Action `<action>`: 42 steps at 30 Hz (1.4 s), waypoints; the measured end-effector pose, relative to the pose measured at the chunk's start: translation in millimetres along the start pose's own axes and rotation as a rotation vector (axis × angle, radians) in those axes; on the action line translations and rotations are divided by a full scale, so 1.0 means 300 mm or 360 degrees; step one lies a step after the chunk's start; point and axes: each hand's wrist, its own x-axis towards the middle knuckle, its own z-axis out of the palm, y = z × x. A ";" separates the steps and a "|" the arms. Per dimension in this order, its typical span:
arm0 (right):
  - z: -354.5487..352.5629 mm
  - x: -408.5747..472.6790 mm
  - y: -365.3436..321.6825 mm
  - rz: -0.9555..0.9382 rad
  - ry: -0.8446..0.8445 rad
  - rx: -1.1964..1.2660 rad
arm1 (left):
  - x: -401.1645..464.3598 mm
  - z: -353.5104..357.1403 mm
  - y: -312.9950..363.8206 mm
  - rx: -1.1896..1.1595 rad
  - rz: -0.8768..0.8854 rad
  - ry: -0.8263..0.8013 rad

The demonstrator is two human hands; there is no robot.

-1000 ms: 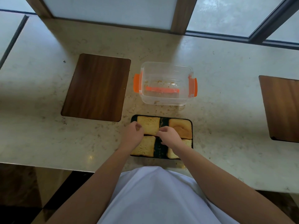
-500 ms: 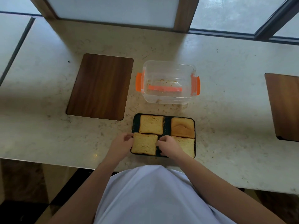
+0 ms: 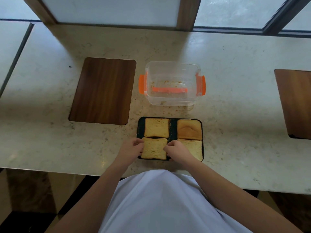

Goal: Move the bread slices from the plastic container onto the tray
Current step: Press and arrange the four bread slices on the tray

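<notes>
A black tray [image 3: 172, 130] lies near the counter's front edge and carries several bread slices. The near-left slice [image 3: 154, 148] is pinched on its left edge by my left hand [image 3: 130, 150] and on its right edge by my right hand [image 3: 176, 151]. Behind it lies the far-left slice [image 3: 156, 127]; a browner slice [image 3: 189, 129] fills the far-right spot and another pale slice [image 3: 195, 147] the near-right one. The clear plastic container [image 3: 171, 100] with orange clips stands just behind the tray and holds only crumbs.
A dark wooden board [image 3: 102, 90] lies left of the container and another [image 3: 296, 103] at the right edge of view. The pale stone counter [image 3: 235, 91] runs up to a window frame [image 3: 186, 12] at the back. My white shirt fills the bottom.
Both hands moved back from the far-left slice to the near-left slice and now grip its two side edges. The camera view shifted slightly.
</notes>
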 end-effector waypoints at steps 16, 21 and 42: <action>-0.065 0.063 -0.090 0.0036 0.0084 0.0077 | 0.080 0.014 0.093 0.0108 0.0135 0.0066; -0.060 0.078 -0.101 0.0106 0.0010 0.0090 | 0.104 0.038 0.110 0.0119 0.0013 0.0045; -0.004 0.126 -0.103 0.0057 -0.0043 0.0031 | 0.101 0.004 0.089 0.0240 0.0076 0.0066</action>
